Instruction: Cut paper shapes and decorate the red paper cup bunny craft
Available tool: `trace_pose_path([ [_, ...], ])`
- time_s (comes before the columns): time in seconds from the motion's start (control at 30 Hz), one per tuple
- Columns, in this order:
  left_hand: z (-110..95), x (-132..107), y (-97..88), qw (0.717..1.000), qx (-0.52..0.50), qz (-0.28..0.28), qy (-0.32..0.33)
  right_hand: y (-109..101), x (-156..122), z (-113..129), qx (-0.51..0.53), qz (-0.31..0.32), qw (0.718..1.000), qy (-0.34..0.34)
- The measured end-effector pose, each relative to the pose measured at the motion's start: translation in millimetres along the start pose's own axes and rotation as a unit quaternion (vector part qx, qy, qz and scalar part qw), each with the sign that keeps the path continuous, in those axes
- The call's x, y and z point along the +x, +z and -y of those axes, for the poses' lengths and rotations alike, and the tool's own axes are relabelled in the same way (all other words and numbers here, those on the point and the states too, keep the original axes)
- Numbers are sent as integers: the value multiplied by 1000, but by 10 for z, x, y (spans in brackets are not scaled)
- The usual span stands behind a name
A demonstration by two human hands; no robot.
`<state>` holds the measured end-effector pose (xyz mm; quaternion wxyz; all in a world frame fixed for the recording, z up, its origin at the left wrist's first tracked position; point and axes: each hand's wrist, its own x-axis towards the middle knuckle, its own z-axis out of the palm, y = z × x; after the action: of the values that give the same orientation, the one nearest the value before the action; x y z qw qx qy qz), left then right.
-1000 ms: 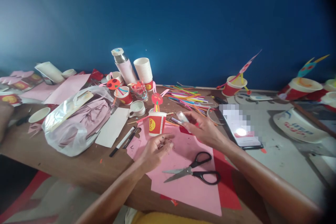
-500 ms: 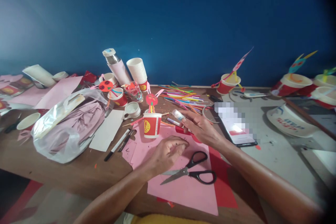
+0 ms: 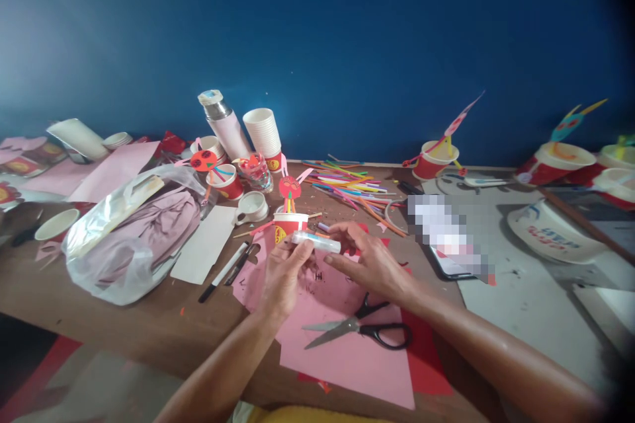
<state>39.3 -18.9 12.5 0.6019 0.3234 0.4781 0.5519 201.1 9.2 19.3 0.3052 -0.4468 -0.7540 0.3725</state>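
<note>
My left hand (image 3: pixel 285 274) is closed round a white, translucent glue stick (image 3: pixel 325 244), which lies sideways above the pink paper. Just to its right is my right hand (image 3: pixel 372 261), fingers apart and holding nothing that I can see. Behind the glue stick stands a red paper cup (image 3: pixel 284 228) with a red paper face (image 3: pixel 288 187) and pink ears; its lower part is hidden by my left hand. Black-handled scissors (image 3: pixel 350 325) lie open on the pink paper (image 3: pixel 347 370), below both hands. Red paper (image 3: pixel 429 360) shows underneath.
Colourful pipe cleaners (image 3: pixel 350 182) lie behind my hands. At right are a phone (image 3: pixel 441 238) and a cup figure (image 3: pixel 434 162). Leftward lie two markers (image 3: pixel 223 272), a white card (image 3: pixel 206 244) and a plastic bag (image 3: pixel 143 244). Stacked cups (image 3: pixel 261 132) and a flask (image 3: pixel 225 125) stand behind.
The glue stick has passed from my right hand to my left. My left hand has risen from the pink paper; my right hand has come lower and opened.
</note>
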Motion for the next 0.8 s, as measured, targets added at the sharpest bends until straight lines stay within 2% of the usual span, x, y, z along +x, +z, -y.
trace_pose_path([
  [0.2, -21, 38, -38, 999, -33, 6, 4, -5, 25, -32, -7, 16, 1000, 12],
  [0.3, -19, 30, -21, 998, -53, 29, 15, 32, 23, -60, 88, 52, 995, 18],
  [0.37, -16, 16, -18, 997, -60, 43, 10, 61, 18, -81, 179, 78, 980, 38],
  [0.43, -16, 4, -21, 997, -66, 43, 7, 74, 10, -88, 214, 82, 972, 47],
  [0.53, -20, 2, -32, 998, -55, 28, 22, 50, -3, -57, 155, 53, 986, 15],
  [0.67, -7, 12, -38, 999, -41, 23, 11, 7, -11, -8, 50, 30, 998, -10],
  [0.73, 8, 10, -43, 999, -37, 30, 16, 12, -13, -6, 52, 37, 998, -3],
  [0.8, 23, 3, -50, 998, -26, 39, 29, 37, -13, -15, 114, 66, 991, 22],
])
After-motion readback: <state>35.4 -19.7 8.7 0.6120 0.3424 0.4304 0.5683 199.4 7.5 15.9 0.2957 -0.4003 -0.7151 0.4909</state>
